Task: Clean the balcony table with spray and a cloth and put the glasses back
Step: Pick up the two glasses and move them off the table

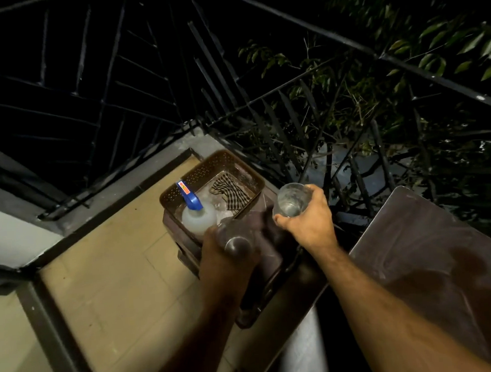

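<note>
- The right hand (308,219) grips a clear glass (292,199), fingers and thumb curled round its side, mouth tilted towards the camera. It hangs over the gap between the brown stool and the table.
- The left hand (227,249) holds a second glass (237,240), darker and blurred, fingers wrapped round it, just above the near part of the stool (268,258).
- The table (429,250) sits to the right, a dark glossy top with a rounded far corner that comes close to the railing. Its left edge runs near the right forearm, and its surface shows streaky sheen.
- A brown perforated basket (209,165) rests on the far end of the stool, its far corner tucked near the balcony's corner ledge.
- Inside the basket stands a spray bottle (199,218) with a pale body and a blue trigger head. A small orange and white label sits on the blue head, but its writing is too small to read.
- A checked cloth (230,193) lies crumpled on the basket floor, beside the bottle and towards the right wall.
- The black metal railing (262,99) closes the balcony on the far and right sides, meeting at a corner just beyond the basket. Leafy branches (403,63) show through its bars on the right.
- The tan tiled floor (114,263) opens out to the left of the stool, bordered by a dark strip and a low pale ledge below the railing.
</note>
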